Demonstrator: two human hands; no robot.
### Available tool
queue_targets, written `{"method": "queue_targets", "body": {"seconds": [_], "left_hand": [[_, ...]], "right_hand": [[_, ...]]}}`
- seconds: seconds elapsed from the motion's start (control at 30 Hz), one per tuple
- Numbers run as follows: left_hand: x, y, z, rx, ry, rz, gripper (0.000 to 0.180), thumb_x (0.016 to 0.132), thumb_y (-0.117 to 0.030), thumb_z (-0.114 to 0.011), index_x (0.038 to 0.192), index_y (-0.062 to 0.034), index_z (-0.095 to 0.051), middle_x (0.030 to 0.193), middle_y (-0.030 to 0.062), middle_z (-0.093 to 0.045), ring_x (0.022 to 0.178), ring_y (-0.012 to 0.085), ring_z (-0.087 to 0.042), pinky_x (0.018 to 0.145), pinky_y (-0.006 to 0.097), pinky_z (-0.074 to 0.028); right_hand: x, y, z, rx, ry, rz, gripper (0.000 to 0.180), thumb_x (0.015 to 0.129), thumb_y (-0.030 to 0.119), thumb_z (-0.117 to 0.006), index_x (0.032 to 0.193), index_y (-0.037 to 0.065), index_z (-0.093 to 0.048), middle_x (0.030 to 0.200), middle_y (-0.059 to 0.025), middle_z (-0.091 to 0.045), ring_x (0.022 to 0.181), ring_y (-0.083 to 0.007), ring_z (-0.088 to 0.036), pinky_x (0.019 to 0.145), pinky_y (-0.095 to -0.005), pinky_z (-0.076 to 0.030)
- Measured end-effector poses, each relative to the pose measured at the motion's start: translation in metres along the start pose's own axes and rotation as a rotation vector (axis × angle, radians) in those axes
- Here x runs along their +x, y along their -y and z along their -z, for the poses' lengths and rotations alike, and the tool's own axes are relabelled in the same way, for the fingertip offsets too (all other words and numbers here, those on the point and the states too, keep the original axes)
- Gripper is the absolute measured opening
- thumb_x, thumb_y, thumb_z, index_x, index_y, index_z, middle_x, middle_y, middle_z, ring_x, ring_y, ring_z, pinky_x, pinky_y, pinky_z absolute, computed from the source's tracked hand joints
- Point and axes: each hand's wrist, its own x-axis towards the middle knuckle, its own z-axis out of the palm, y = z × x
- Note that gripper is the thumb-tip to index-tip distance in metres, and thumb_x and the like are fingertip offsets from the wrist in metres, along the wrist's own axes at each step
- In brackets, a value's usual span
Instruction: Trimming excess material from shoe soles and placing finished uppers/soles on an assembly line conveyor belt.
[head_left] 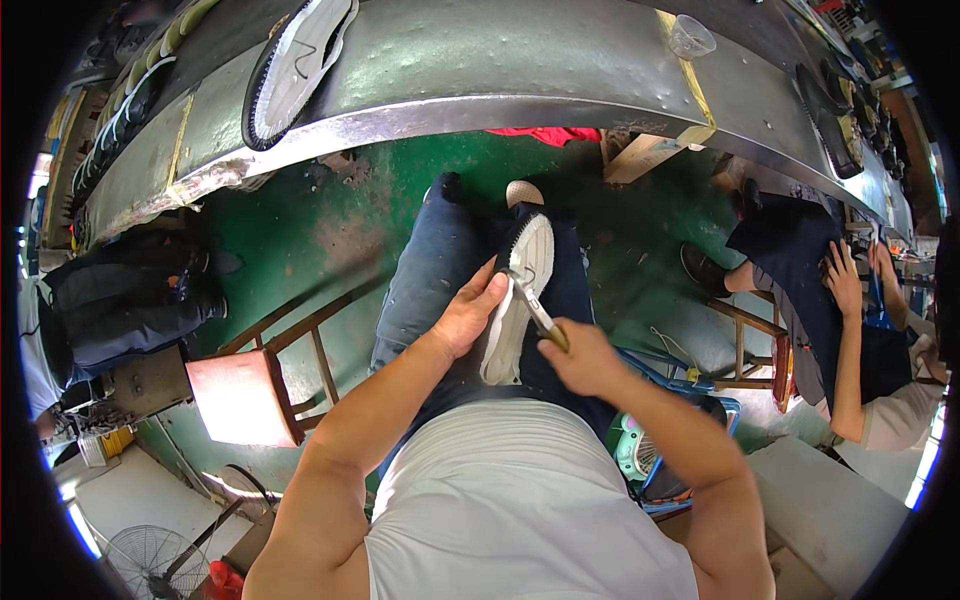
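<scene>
Green floor (285, 255), shoe part (509, 330) against left hand (472, 312)

The desk (500, 65) runs crosswise in front of the person. On it, a shoe part (285, 85) lies left of centre by the near edge, a cup (690, 38) stands to the right, and shoes (835, 125) sit near the right end. Between the person's thighs (430, 275) lies a sole (509, 330), the left hand (472, 312) at its left edge, the right hand (585, 358) right of it, a tool (540, 315) across it. A stool (240, 398) stands left, a fan (150, 560) behind it, a co-worker (865, 300) right.
</scene>
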Motion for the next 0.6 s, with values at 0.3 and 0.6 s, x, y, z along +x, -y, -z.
{"method": "queue_targets", "body": {"seconds": [0.3,0.6], "left_hand": [[0.000,-0.013,-0.020,0.025,-0.033,-0.062,0.064,0.101,-0.029,-0.060,0.156,-0.0088,-0.033,0.140,0.0071,-0.055,0.125,0.0151,-0.050,0.108,0.029,-0.038],[0.004,-0.012,-0.022,0.343,-0.146,-0.120,0.060,0.103,-0.024,-0.055,0.157,-0.0113,-0.031,0.141,0.0129,-0.055,0.130,0.0178,-0.049,0.110,0.030,-0.036]], "right_hand": [[0.001,0.006,0.045,-0.041,0.170,-0.004,0.032,0.093,0.021,-0.063,0.113,-0.003,-0.057,0.095,-0.0271,-0.065,0.091,-0.0443,-0.063,0.083,-0.0465,-0.050],[0.015,-0.006,0.035,0.829,0.357,-0.380,0.027,0.100,0.021,-0.059,0.115,-0.001,-0.059,0.086,-0.0048,-0.065,0.076,-0.0137,-0.063,0.052,-0.0245,-0.047]]}}
